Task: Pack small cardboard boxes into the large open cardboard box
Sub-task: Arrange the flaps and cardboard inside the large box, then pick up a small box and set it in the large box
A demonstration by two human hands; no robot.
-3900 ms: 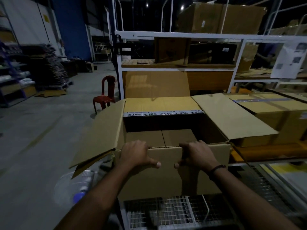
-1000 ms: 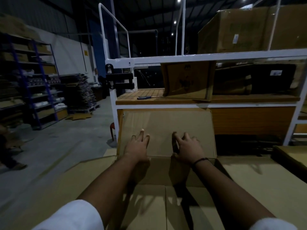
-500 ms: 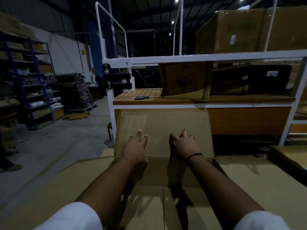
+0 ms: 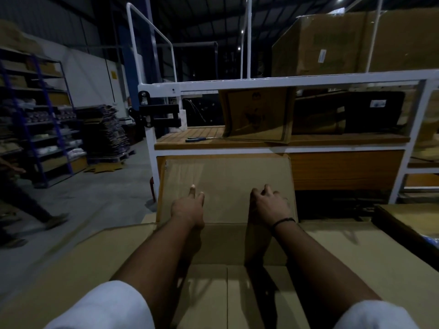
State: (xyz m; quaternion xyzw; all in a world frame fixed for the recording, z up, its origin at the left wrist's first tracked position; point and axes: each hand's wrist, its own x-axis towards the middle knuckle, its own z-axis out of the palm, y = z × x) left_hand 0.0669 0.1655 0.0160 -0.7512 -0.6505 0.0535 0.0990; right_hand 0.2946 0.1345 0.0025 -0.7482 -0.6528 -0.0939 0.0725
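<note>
Head view: left hand (image 4: 187, 207) and right hand (image 4: 268, 205), fingers mostly straight and gripping nothing, press back the far flap (image 4: 225, 172) of the large open brown cardboard box (image 4: 223, 243), which is seemingly empty. Next, fetch small boxes.

Under the left hand (image 4: 187, 207) and right hand (image 4: 269, 205), the large box (image 4: 225, 181) is showing matt, smooth brown cardboard; beyond the hands, the rack frame (image 4: 285, 80) is gleaming as white painted metal; its shelf (image 4: 202, 134) is showing slatted, faintly glossy wood; behind the hands, the sleeves (image 4: 107, 307) are looking like soft white cloth; left of them, the floor (image 4: 95, 203) is looking like dull grey concrete.
</note>
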